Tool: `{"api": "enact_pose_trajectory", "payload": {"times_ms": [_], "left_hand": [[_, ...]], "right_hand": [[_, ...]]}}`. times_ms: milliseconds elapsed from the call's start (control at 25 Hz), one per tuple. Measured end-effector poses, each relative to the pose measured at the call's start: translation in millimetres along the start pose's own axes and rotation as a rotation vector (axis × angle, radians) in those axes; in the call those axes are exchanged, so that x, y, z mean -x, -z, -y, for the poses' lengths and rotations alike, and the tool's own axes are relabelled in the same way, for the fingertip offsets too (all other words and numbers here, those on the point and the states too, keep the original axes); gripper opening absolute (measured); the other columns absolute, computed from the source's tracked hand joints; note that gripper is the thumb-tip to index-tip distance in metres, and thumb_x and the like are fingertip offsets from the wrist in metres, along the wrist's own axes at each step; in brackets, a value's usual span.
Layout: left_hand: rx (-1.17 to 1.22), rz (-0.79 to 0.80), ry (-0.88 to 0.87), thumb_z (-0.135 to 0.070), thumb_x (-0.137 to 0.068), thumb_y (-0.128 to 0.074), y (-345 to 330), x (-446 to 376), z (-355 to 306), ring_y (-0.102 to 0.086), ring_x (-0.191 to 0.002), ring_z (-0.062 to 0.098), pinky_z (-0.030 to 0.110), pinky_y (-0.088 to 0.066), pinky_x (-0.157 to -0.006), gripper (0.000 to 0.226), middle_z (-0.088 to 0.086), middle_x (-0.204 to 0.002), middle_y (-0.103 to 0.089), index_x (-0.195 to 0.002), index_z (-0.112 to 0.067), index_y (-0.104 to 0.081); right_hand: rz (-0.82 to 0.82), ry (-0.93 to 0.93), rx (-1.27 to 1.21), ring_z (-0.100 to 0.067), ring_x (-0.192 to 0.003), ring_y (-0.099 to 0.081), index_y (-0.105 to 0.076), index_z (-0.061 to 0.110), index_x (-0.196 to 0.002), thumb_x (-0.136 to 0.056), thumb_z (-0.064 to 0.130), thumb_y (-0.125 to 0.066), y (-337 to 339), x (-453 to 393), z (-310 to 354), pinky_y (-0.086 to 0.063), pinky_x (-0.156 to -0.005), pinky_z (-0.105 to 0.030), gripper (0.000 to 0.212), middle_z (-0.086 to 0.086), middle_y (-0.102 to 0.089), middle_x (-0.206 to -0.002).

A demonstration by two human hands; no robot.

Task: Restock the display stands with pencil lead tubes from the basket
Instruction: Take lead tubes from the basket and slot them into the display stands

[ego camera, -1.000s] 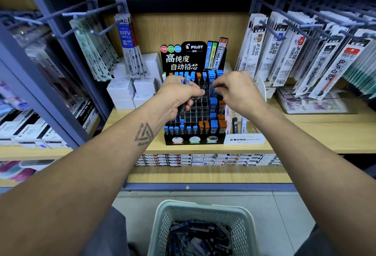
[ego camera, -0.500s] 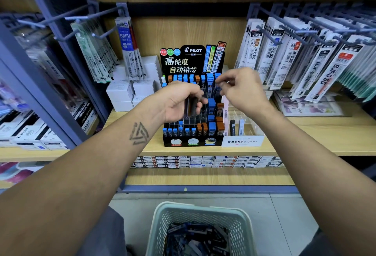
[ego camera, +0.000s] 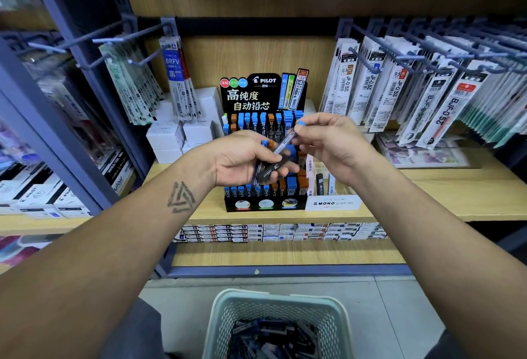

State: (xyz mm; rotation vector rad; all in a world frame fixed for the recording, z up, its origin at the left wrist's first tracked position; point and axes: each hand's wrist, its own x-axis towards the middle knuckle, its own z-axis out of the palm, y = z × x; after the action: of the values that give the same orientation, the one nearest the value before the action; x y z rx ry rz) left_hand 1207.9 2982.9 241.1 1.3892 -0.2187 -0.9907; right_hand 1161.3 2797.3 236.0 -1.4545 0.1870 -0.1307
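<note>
A black Pilot display stand (ego camera: 265,204) sits on the wooden shelf, its slots holding several blue- and orange-capped lead tubes. In front of it, my left hand (ego camera: 242,159) grips a small bunch of lead tubes (ego camera: 271,169), dark-bodied with blue and orange caps. My right hand (ego camera: 333,144) pinches the blue-capped top end of one clear tube (ego camera: 288,137) that slants out of that bunch. Below, on the floor, stands the pale green basket (ego camera: 225,310) with several loose tubes inside.
A clear Mono stand (ego camera: 332,204) adjoins the Pilot stand on the right. White boxes (ego camera: 182,136) are stacked to the left. Refill packs hang on hooks at left (ego camera: 134,87) and right (ego camera: 399,87). Flat boxes (ego camera: 282,231) line the lower shelf.
Both hands have pulled back from the stand's slots toward me. My right hand, empty before, now pinches a blue-capped tube drawn from the bunch in my left hand.
</note>
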Motion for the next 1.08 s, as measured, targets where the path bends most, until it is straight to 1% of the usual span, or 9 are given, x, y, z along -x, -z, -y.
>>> {"api": "enact_pose_trajectory", "payload": {"times_ms": [160, 280, 400, 520, 640, 760, 840, 960, 1080], "left_hand": [[-0.074, -0.069, 0.036, 0.007, -0.097, -0.045, 5.8, 1.9, 0.1, -0.052, -0.055, 0.016, 0.019, -0.041, -0.042, 0.016, 0.023, -0.086, -0.067, -0.107, -0.001, -0.055], [-0.196, -0.158, 0.004, -0.011, -0.098, -0.059, 4.8, 0.7, -3.5, -0.044, -0.048, 0.012, 0.018, -0.031, -0.036, 0.005, 0.01, -0.072, -0.062, -0.1, -0.006, -0.059], [-0.293, -0.211, -0.055, -0.012, -0.091, -0.072, 8.2, 1.6, -6.4, -0.042, -0.041, 0.009, 0.016, -0.028, -0.033, 0.01, 0.008, -0.066, -0.06, -0.091, -0.009, -0.063], [-0.317, -0.284, -0.008, -0.006, -0.092, -0.069, 17.1, 5.6, -7.0, -0.043, -0.041, 0.01, 0.016, -0.031, -0.034, 0.009, 0.01, -0.065, -0.061, -0.091, -0.007, -0.06], [-0.175, -0.333, 0.041, 0.003, -0.096, -0.053, 31.6, 15.3, -10.7, -0.05, -0.05, 0.013, 0.019, -0.042, -0.04, 0.008, 0.014, -0.072, -0.061, -0.102, -0.003, -0.054], [-0.054, -0.345, -0.003, 0.011, -0.097, -0.041, 46.9, 25.1, -15.0, -0.064, -0.064, 0.021, 0.026, -0.055, -0.052, 0.019, 0.024, -0.088, -0.066, -0.112, 0.004, -0.051], [-0.01, -0.344, -0.027, 0.012, -0.1, -0.036, 50.6, 30.0, -15.2, -0.073, -0.07, 0.029, 0.032, -0.062, -0.059, 0.021, 0.031, -0.089, -0.07, -0.118, 0.008, -0.047], [0.0, -0.328, -0.035, 0.012, -0.101, -0.033, 48.6, 37.9, -14.0, -0.075, -0.076, 0.035, 0.039, -0.063, -0.07, 0.026, 0.035, -0.087, -0.07, -0.126, 0.01, -0.042], [-0.007, -0.32, -0.036, 0.011, -0.102, -0.032, 46.8, 41.4, -13.4, -0.075, -0.074, 0.036, 0.043, -0.061, -0.076, 0.032, 0.035, -0.086, -0.07, -0.133, 0.011, -0.039]], "right_hand": [[-0.028, 0.028, 0.0, -0.021, -0.069, -0.069, -0.068, -0.002, -0.099, -0.087, -0.005, -0.07, 1.9, -0.3, 3.2, -0.059, -0.069, -0.028, 0.012, -0.016, -0.072, -0.079], [-0.014, 0.042, 0.016, -0.023, -0.069, -0.071, -0.068, -0.005, -0.101, -0.089, -0.004, -0.069, -1.4, -0.2, 2.7, -0.06, -0.07, -0.029, 0.013, -0.018, -0.073, -0.08], [0.008, 0.068, 0.013, -0.024, -0.073, -0.072, -0.07, -0.004, -0.1, -0.088, -0.003, -0.07, -7.2, -0.9, 3.0, -0.062, -0.072, -0.029, 0.012, -0.018, -0.074, -0.082], [-0.008, 0.137, 0.061, -0.023, -0.071, -0.072, -0.073, -0.001, -0.094, -0.085, -0.005, -0.072, -12.6, -3.4, 3.5, -0.062, -0.071, -0.03, 0.01, -0.014, -0.074, -0.077], [-0.041, 0.215, 0.315, -0.022, -0.072, -0.074, -0.073, 0.003, -0.093, -0.087, -0.003, -0.072, -16.1, -7.3, -0.4, -0.062, -0.072, -0.032, 0.009, -0.011, -0.074, -0.077], [0.014, 0.304, 0.688, -0.015, -0.073, -0.074, -0.075, 0.013, -0.092, -0.09, 0.006, -0.072, -26.7, -7.0, -14.1, -0.062, -0.077, -0.034, 0.008, -0.002, -0.074, -0.079], [0.052, 0.393, 0.893, -0.013, -0.078, -0.072, -0.076, 0.018, -0.096, -0.091, 0.014, -0.072, -33.7, -5.0, -23.3, -0.06, -0.082, -0.035, 0.008, 0.006, -0.072, -0.082], [0.075, 0.457, 1.083, -0.014, -0.086, -0.069, -0.076, 0.022, -0.102, -0.092, 0.021, -0.071, -38.7, -3.8, -30.1, -0.059, -0.085, -0.038, 0.011, 0.007, -0.073, -0.088], [0.137, 0.43, 1.178, -0.016, -0.091, -0.069, -0.077, 0.022, -0.102, -0.092, 0.023, -0.07, -42.8, -1.8, -34.6, -0.058, -0.086, -0.04, 0.012, 0.003, -0.075, -0.097]]}}
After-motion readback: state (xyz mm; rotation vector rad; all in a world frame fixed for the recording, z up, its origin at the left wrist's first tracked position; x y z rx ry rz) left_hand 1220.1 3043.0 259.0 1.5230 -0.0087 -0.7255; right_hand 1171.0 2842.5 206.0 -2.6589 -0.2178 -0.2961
